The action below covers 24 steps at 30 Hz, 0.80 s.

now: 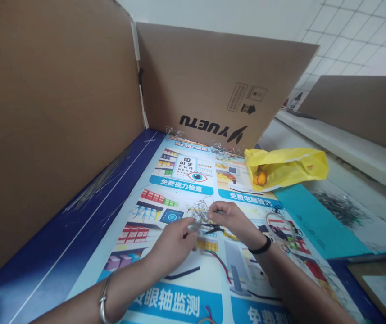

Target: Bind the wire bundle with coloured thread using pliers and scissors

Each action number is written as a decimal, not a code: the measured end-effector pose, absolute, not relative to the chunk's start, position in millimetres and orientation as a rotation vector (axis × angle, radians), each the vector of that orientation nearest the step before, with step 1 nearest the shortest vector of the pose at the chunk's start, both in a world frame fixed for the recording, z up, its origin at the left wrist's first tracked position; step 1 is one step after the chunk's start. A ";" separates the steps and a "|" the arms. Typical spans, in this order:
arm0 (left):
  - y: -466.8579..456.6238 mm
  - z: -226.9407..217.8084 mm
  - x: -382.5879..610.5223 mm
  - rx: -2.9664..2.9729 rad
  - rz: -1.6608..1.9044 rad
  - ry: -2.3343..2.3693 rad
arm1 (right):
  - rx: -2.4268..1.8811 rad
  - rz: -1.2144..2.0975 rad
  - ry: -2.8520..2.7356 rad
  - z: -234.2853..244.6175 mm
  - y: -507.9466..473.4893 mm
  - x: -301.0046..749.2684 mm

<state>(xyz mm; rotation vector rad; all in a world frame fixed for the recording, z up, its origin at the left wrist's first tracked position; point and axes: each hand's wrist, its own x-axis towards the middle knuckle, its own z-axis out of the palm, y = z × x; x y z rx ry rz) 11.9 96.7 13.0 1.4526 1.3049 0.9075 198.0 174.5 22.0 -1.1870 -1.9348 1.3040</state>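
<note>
- At the bottom left of the frame, closest to the camera, is a bare forearm with a silver bangle around the wrist.
- This forearm leads up to the left hand, just below the centre of the frame. Its fingers are closed narrowly and pinch the left side of a wire tangle.
- The right hand comes in from the lower right and has a black band on its wrist. Its fingers are also narrow and grip the right side of the same tangle.
- The wire tangle is a loose ball of thin silver wire, held between both hands in the centre of the frame, just above the poster.
- A dark tool lies under the hands; what kind it is I cannot tell.
- Red and green wires lie on the poster below the right wrist.
- The colourful poster covers the blue bench.
- A yellow bag lies at the centre right, open towards the left, with something orange inside.
- A loose wire pile lies at the right, well apart from the hands.
- A cardboard wall stands behind the bench, and more cardboard fills the upper left.
</note>
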 end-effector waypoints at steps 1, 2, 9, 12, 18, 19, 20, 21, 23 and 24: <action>95.6 15.0 13.4 1.388 0.870 1.307 | -1.178 1.302 -1.939 22.0 174.6 198.2; 94.9 17.0 14.7 1.320 0.831 1.311 | -1.168 1.304 -1.943 22.3 174.7 198.3; 98.3 24.3 15.8 1.108 0.814 1.243 | -1.161 1.350 -1.951 29.2 173.3 197.5; 100.9 22.9 14.4 1.073 0.861 1.216 | -1.172 1.392 -1.927 30.9 172.9 197.5; 103.9 18.0 12.4 1.021 0.916 1.211 | -1.149 1.356 -1.965 30.0 174.6 198.1; 104.1 17.5 12.3 1.016 0.925 1.207 | -1.143 1.347 -1.977 30.0 174.9 198.2; 104.3 17.1 12.2 1.013 0.932 1.201 | -1.138 1.340 -1.986 30.0 175.1 198.3; 104.4 16.8 12.1 1.010 0.938 1.195 | -1.132 1.340 -1.990 30.1 175.3 198.4; 104.5 16.6 12.1 1.003 0.941 1.181 | -1.122 1.343 -1.987 30.4 175.4 198.6; 104.5 16.7 12.1 1.000 0.939 1.175 | -1.121 1.349 -1.983 30.6 175.3 198.7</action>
